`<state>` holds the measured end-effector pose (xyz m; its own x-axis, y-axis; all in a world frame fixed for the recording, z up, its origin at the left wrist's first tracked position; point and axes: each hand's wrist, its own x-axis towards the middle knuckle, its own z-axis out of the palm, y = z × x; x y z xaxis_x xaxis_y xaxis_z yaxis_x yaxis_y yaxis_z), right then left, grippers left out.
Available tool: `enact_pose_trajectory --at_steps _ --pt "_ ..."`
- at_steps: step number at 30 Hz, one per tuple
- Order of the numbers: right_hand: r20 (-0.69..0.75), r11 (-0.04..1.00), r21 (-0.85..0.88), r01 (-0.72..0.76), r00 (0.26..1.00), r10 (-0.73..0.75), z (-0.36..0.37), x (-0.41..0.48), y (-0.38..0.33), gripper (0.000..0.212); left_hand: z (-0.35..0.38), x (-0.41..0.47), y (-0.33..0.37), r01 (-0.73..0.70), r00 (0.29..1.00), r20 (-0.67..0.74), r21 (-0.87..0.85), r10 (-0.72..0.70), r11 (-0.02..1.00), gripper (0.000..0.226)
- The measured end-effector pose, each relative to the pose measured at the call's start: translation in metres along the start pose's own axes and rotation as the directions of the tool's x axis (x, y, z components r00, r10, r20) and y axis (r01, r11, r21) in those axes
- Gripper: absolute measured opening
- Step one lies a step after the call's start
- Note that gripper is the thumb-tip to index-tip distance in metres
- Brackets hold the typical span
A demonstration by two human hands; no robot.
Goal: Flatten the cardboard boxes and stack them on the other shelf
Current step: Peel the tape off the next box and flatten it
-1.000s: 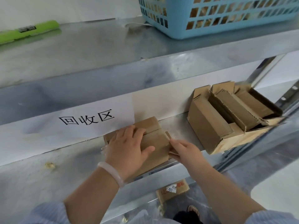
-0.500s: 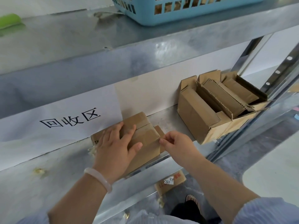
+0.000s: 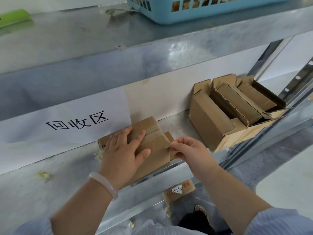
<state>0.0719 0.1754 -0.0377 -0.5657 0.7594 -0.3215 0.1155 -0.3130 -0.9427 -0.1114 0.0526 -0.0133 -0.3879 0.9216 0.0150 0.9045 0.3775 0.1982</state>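
I see the small brown cardboard box [image 3: 156,144] lying near the front edge of the grey metal shelf [image 3: 50,192]. My left hand [image 3: 122,155] presses on it with straight fingers, gripping nothing; my right hand [image 3: 188,150] pinches its right edge between thumb and forefinger. To the right stands a larger open cardboard box [image 3: 211,119] holding folded pieces. A white paper sign [image 3: 76,126] hangs behind.
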Motion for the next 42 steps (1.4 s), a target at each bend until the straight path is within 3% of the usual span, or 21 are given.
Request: enact_pose_trajectory --at_steps 5,10,14,17,24,29,34,39,42 --pt "0.016 0.991 0.119 -0.064 0.998 0.062 0.000 0.005 0.000 0.015 0.002 0.001 -0.003 0.000 1.000 0.014 -0.002 0.000 1.000 0.066" --pt "-0.143 0.993 -0.097 -0.059 0.989 0.045 -0.012 0.029 -0.023 0.013 -0.002 -0.001 -0.008 -0.022 0.999 0.049 -0.042 0.024 0.999 0.072" --pt "0.002 0.961 -0.239 -0.142 0.989 0.146 0.003 0.053 -0.032 0.026 -0.008 -0.002 -0.013 -0.049 0.992 0.108 -0.108 0.061 0.993 0.066" --pt "0.078 0.955 -0.227 -0.190 0.974 0.212 0.021 0.062 -0.030 0.032 -0.016 -0.004 -0.012 -0.049 0.992 0.111 -0.162 0.067 0.986 0.075" --pt "0.042 0.972 -0.163 -0.170 0.983 0.179 0.022 0.071 -0.028 0.019 -0.020 -0.009 -0.012 -0.081 0.992 0.079 -0.195 0.098 0.977 0.074" --pt "-0.014 0.971 -0.222 -0.094 0.996 0.093 0.022 0.075 -0.029 0.009 -0.014 -0.004 -0.004 -0.023 0.999 -0.048 -0.163 0.015 0.986 0.065" --pt "-0.056 0.893 -0.447 0.053 0.995 -0.087 0.030 0.080 -0.029 0.011 -0.007 -0.003 -0.002 -0.031 0.999 -0.035 -0.048 0.029 0.998 0.075" --pt "-0.004 0.808 -0.544 0.227 0.962 -0.273 0.027 0.076 -0.031 0.020 -0.004 -0.002 -0.004 -0.025 0.999 -0.030 -0.033 0.024 0.999 0.076" --pt "-0.003 0.806 -0.511 0.299 0.937 -0.350 0.024 0.068 -0.030 0.020 -0.003 -0.001 -0.005 -0.017 0.999 -0.038 -0.034 0.016 0.999 0.076"
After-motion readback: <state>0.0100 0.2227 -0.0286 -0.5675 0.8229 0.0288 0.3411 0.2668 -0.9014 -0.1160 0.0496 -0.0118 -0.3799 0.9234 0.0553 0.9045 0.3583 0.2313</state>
